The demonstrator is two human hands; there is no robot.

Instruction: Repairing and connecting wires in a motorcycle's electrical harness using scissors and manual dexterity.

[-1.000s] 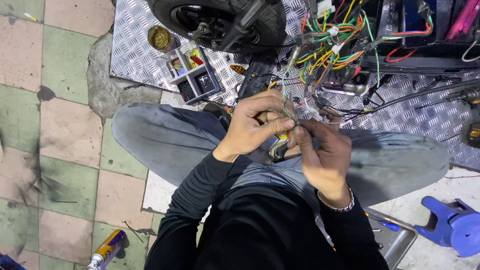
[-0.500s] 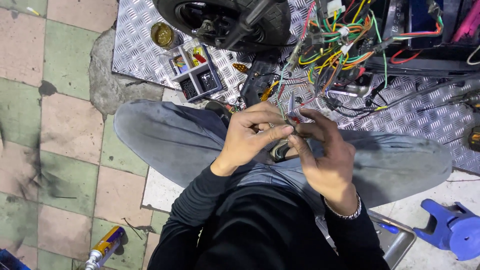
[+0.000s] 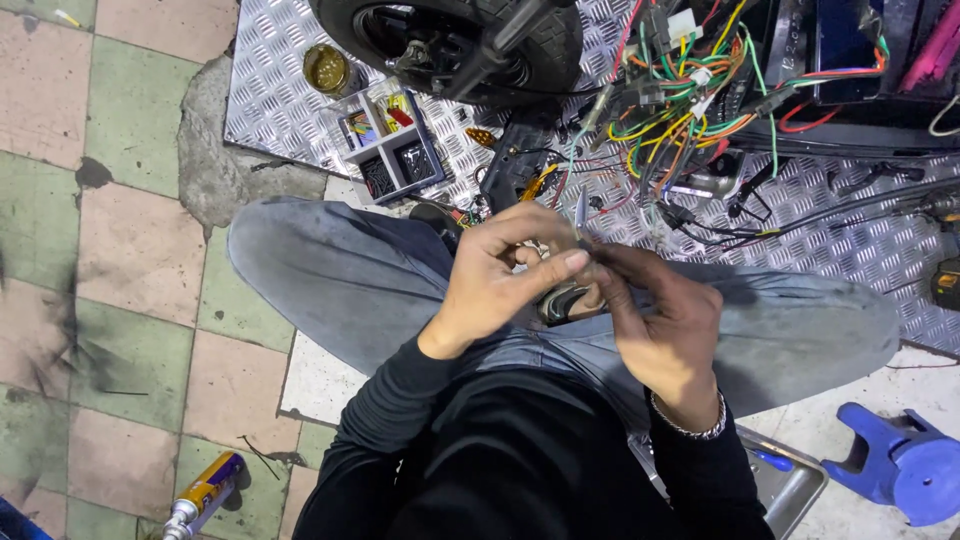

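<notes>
While pinched between both hands at frame centre, thin wire end (image 3: 580, 215) being worked at the fingertips: left hand (image 3: 500, 275) closed on it, right hand (image 3: 665, 320) pressed in alongside. Likely mid-splice; next calls for steady tension. Beyond, upper right, tangled coloured wiring harness (image 3: 690, 110); upper left, parts tray (image 3: 385, 145).

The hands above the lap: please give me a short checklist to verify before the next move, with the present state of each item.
1. Left hand and right hand meet at the fingertips: ok.
2. Thin wire pinched between them: ok.
3. Exact grip on the wire end: cannot tell, fingers cover it.
4. Wire bundle lies ahead, apart from the hands: ok.
5. Parts tray upright on the metal plate: ok.
6. Spray can on the floor, apart from the hands: ok.
</notes>
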